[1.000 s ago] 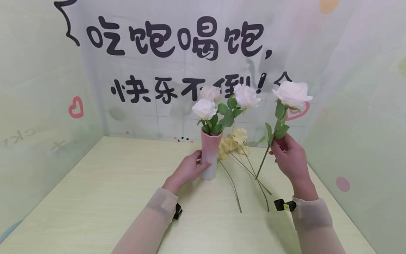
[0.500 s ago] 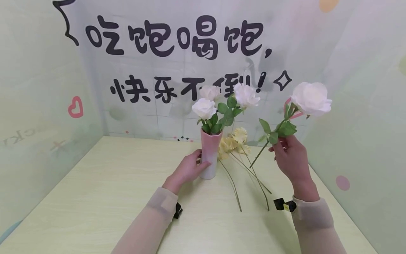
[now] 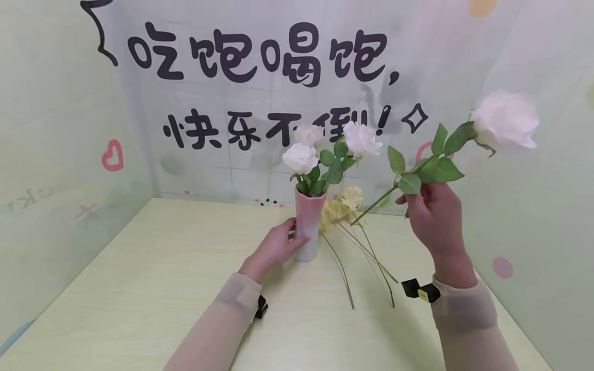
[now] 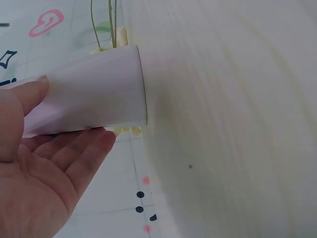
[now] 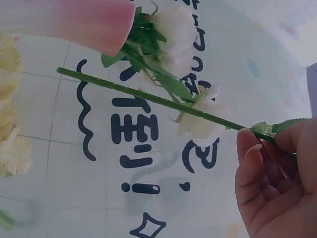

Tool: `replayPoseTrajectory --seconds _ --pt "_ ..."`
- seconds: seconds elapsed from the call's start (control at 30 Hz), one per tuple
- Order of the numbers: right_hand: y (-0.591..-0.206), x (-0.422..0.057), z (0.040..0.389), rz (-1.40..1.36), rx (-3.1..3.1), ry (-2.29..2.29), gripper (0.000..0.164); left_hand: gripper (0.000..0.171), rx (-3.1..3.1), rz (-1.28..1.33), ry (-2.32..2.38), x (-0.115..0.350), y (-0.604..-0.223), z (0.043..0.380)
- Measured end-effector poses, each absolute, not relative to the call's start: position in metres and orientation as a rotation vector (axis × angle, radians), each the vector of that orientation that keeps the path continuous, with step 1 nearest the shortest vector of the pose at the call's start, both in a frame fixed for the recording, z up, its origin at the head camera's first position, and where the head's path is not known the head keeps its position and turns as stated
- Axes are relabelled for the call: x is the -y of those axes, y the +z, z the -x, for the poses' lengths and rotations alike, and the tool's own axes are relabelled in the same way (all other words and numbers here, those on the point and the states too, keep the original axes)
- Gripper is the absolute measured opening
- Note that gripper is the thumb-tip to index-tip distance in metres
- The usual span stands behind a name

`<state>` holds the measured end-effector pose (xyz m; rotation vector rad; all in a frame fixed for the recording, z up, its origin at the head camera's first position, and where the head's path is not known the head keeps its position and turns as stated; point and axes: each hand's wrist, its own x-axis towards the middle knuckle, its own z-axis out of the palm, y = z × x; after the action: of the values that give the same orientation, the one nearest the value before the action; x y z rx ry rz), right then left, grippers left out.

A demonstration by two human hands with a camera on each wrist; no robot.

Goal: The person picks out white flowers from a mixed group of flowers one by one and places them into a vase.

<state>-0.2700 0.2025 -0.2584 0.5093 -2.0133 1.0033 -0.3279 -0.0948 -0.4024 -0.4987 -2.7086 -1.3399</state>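
Note:
A pink-and-white vase stands upright on the table, with three pale roses in it. My left hand holds the vase low on its left side; in the left wrist view the thumb lies on one side and the fingers on the other. To the right, my right hand pinches the stem of another white rose just below its leaves. This rose is tilted, bloom up to the right, its bare stem slanting down toward the vase without touching it.
Yellow flowers lie on the table behind and right of the vase, their thin stems reaching toward the front. A printed cloth backdrop encloses the table at the back and sides.
My right hand has risen slightly and moved right. The rose it holds has tipped from nearly upright to a slant, its bloom swinging right. The left hand and vase have stayed put.

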Motion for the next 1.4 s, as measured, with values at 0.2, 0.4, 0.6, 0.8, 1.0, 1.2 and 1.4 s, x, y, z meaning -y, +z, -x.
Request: replayPoseTrajectory --seconds 0.2,0.4,0.6,0.8,1.0,1.2,1.4 --pt "-0.234 -0.183 0.254 -0.567 1.849 1.231 0.015 0.060 2.708 0.486 -1.344 0.095 -0.404 0.329" --pt "-0.218 -0.164 0.249 -0.670 1.700 1.407 0.015 0.058 2.698 0.487 -1.335 0.094 -0.404 0.329" --pt "-0.226 -0.159 0.277 -0.689 1.777 1.275 0.016 0.059 2.704 0.487 -1.329 0.094 -0.404 0.328" --pt "-0.229 -0.143 0.292 -0.750 1.854 1.102 0.016 0.060 2.716 0.488 -1.338 0.094 -0.406 0.329" --pt "-0.233 -0.122 0.304 -0.705 2.035 1.003 0.016 0.060 2.715 0.487 -1.332 0.094 -0.407 0.330" --pt "-0.241 -0.102 0.314 -0.652 2.281 0.970 0.012 0.060 2.708 0.488 -1.343 0.095 -0.407 0.330" --pt "-0.252 -0.098 0.312 -0.613 2.628 0.789 0.014 0.058 2.692 0.518 -1.336 0.095 -0.405 0.330"
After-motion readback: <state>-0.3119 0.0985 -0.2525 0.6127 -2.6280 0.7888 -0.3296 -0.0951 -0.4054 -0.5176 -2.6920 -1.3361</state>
